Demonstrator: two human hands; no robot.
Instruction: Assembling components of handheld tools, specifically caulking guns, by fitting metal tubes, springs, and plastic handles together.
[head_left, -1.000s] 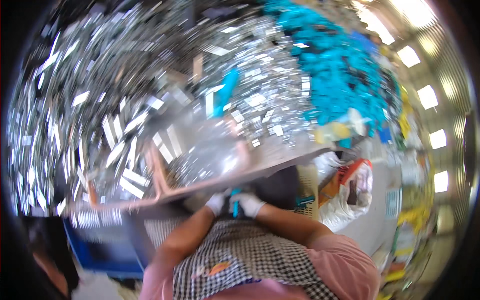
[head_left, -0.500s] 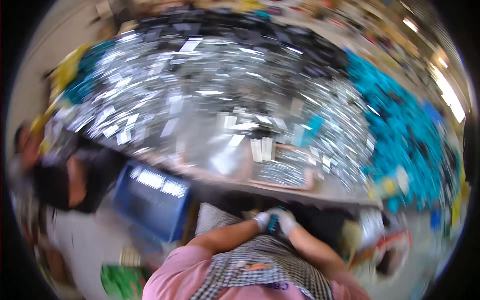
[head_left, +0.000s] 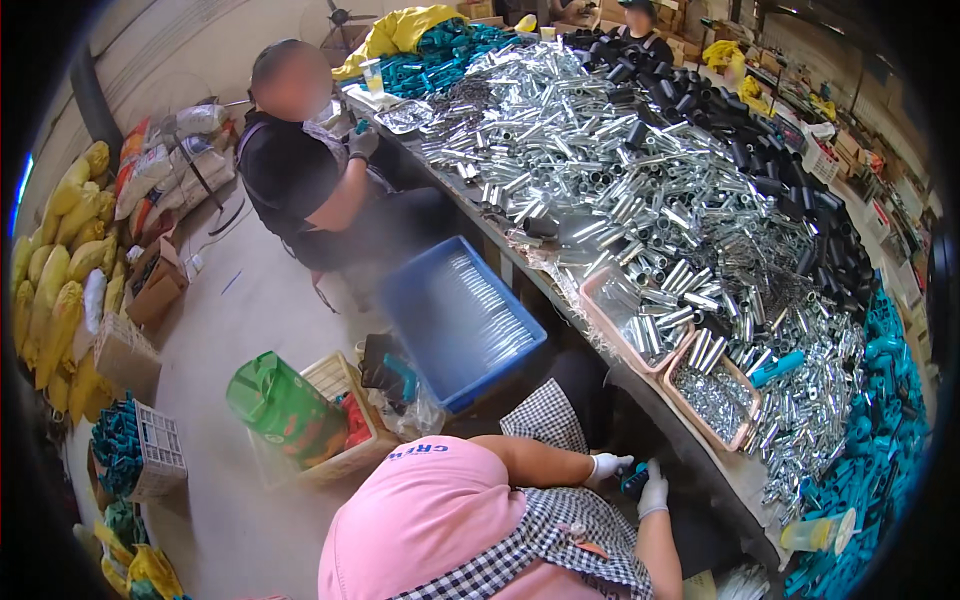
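My left hand [head_left: 608, 468] and my right hand [head_left: 654, 493], both in white gloves, are close together above my lap, beside the table edge. My right hand is closed around a small teal-and-black part [head_left: 634, 482], whose exact kind I cannot make out. The left hand's fingers are drawn together next to that part; whatever may be in them is too small to see. On the table nearby stand a pink tray of small metal pieces [head_left: 745, 431] and a second pink tray with metal tubes [head_left: 590, 288]. A teal handle-like piece [head_left: 777, 369] lies beside them.
Heaped silver tubes [head_left: 600, 150], black tubes [head_left: 740, 140] and teal parts [head_left: 850, 470] cover the table. To my left are a blue crate with rows of tubes [head_left: 425, 388] and a green bucket [head_left: 280, 405]. A co-worker [head_left: 300, 170] sits farther along the table.
The view has swung left and sharpened, bringing the co-worker and blue crate further in. My hands, together around the teal-and-black part before, are now slightly apart.
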